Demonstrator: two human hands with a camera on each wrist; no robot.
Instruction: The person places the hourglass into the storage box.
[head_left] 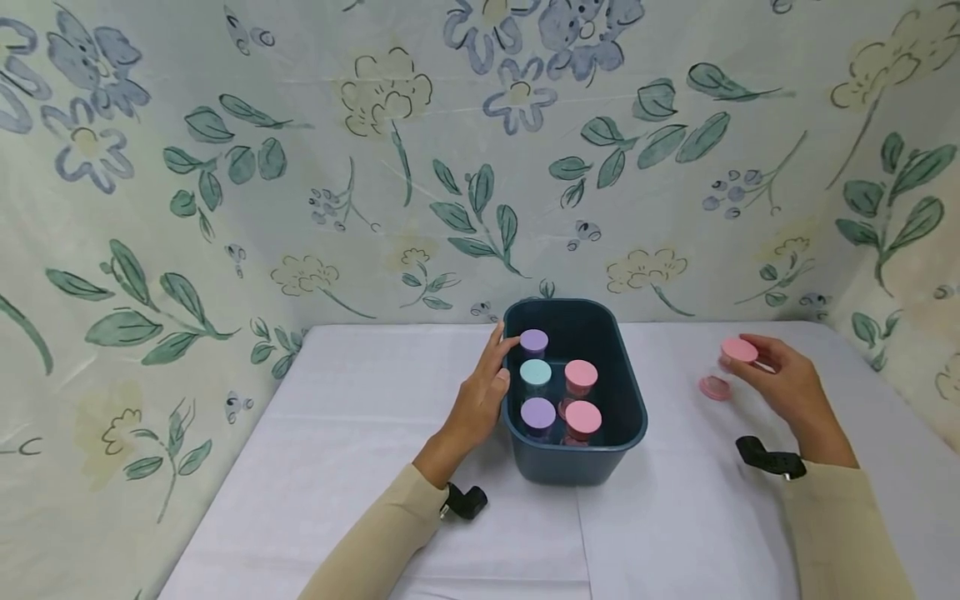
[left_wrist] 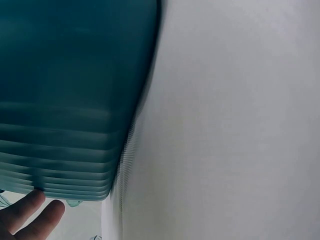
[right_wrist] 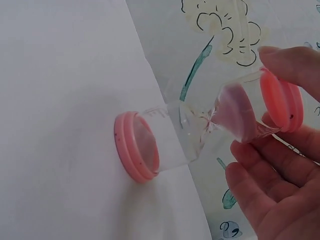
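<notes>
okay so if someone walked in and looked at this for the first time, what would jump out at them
Probably the dark teal bin at the middle of the white table, holding five sand timers with purple, mint and pink caps. The left hand rests against its left wall. To the right, the right hand holds a pink sand timer by its top cap, with its lower cap at the table. All around hangs a floral cloth backdrop.

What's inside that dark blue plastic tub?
Inside the dark blue plastic tub stand five sand timers: two purple-capped, one teal-capped, two pink-capped. Their lower halves and the tub's floor are mostly hidden.
</notes>
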